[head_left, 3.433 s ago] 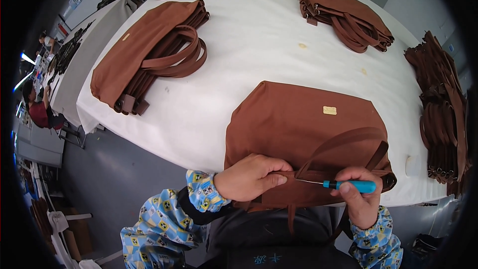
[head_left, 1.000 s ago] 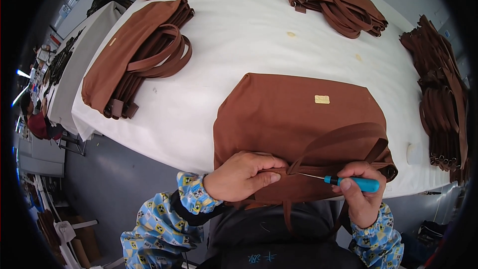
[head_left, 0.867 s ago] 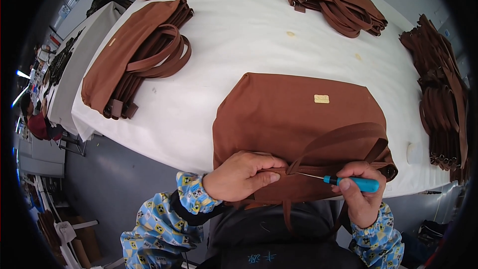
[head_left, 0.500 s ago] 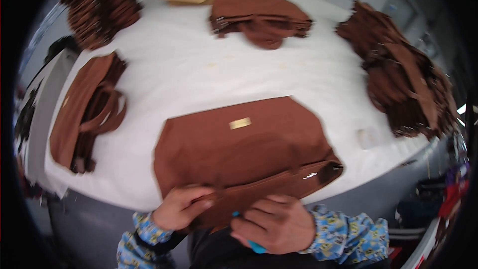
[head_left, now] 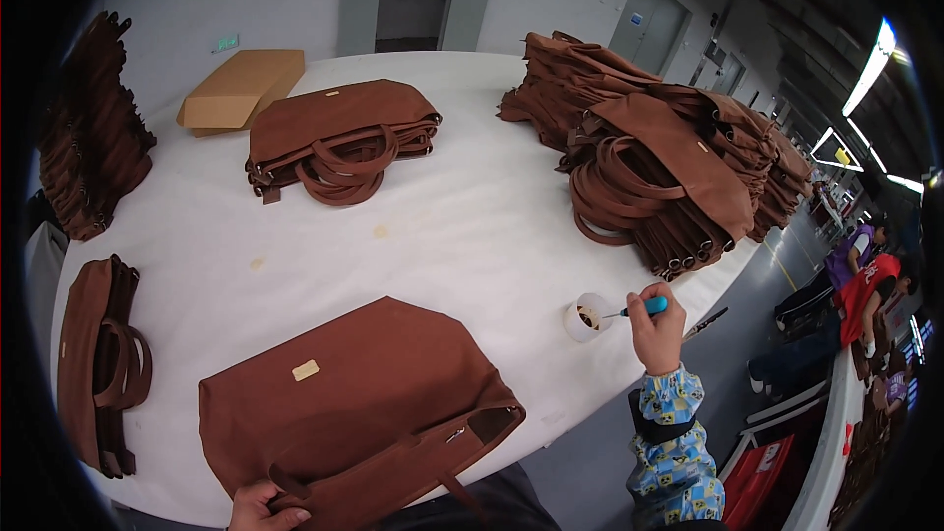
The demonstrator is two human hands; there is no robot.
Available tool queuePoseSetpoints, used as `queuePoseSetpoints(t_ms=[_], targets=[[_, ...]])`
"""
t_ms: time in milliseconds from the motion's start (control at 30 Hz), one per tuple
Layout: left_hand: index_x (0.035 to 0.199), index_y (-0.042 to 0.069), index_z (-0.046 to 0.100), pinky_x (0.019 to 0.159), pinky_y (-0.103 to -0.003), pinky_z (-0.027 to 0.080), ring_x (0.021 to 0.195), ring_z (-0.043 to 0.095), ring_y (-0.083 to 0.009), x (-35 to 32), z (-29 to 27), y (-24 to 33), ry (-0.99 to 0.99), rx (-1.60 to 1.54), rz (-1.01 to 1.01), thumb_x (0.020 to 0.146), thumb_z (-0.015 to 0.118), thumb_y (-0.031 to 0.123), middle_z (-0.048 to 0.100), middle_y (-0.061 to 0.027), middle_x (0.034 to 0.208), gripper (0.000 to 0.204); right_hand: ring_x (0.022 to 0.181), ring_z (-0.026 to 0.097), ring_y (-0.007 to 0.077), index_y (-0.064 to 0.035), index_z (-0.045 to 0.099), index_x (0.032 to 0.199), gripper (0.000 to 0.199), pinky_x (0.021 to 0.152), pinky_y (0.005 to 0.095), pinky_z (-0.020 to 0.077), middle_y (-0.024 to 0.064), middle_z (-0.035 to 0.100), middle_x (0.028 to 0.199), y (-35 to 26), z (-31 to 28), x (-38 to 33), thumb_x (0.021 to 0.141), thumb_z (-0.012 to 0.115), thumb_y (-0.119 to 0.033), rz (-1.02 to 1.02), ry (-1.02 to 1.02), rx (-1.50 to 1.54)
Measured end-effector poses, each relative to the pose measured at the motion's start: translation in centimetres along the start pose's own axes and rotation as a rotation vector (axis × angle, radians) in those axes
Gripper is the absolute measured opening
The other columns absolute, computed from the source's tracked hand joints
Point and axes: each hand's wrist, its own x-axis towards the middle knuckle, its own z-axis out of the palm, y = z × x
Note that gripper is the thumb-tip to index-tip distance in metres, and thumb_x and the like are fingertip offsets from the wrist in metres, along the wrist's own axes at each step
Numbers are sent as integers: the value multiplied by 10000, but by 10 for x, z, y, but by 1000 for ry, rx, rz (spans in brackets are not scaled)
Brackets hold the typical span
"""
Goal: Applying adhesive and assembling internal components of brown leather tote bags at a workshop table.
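Flat on the table's near side lies a brown handbag (head_left: 364, 383) with a small gold plate on its face and a zipped opening along the near edge. At its lower left corner my left hand (head_left: 264, 509) is closed on the bag's edge, thumb on top. My right hand (head_left: 657, 336) pinches a thin tool with a teal handle (head_left: 649, 306). The tool's fine tip points into a small clear cup (head_left: 572, 310) with dark matter in it, near the table's right edge. Whether the tip touches the contents I cannot tell.
Stacks of brown bags lie at the back middle (head_left: 334, 123), right (head_left: 678, 157), left edge (head_left: 93, 364) and far left (head_left: 93, 128). A cardboard box (head_left: 246, 88) sits behind. Near the cup lies a dark slender tool (head_left: 706, 323). People (head_left: 870, 285) work beyond the right edge.
My right hand has moved from the bag's near edge out to the cup on the right, carrying the teal tool. My left hand stays at the bag. The view has swung right.
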Motion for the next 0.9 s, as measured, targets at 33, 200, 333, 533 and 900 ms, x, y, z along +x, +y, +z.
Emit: queuePoseSetpoints(t_ms=[33,200,333,533,900], targets=[[958,-10,585,728,-249,439,803,532,-103,1,1,0,9,27,27,733,618,11,616,-19,853,228,404,475,142,-26,525,721,197,428,274,383,69,499,465,6,3,-1,765,630,-186,27,-44,-38],[967,1,593,736,-254,440,819,544,-116,2,4,0,21,-24,-2,733,623,12,618,-27,866,236,431,522,282,-55,529,731,203,452,358,411,102,501,458,10,9,-3,755,626,-231,42,-93,-191],[970,9,596,697,-266,463,787,578,-135,-1,8,1,86,-46,63,738,633,44,629,-32,856,237,467,536,320,-60,525,737,210,466,378,418,118,510,476,10,15,-8,753,628,-241,34,-137,-255],[836,-1,600,591,-257,457,646,572,-118,-3,-10,-4,-10,237,-50,745,694,156,606,-86,706,204,506,364,42,-62,490,726,163,456,212,284,-47,381,556,4,1,-12,869,527,-131,-116,1,151],[1060,-35,552,670,-271,445,726,566,-199,7,-10,-22,-128,8,174,827,596,139,574,-98,816,294,635,624,172,46,577,875,216,586,252,503,120,601,751,-155,39,-139,782,641,-139,231,-1162,993]])
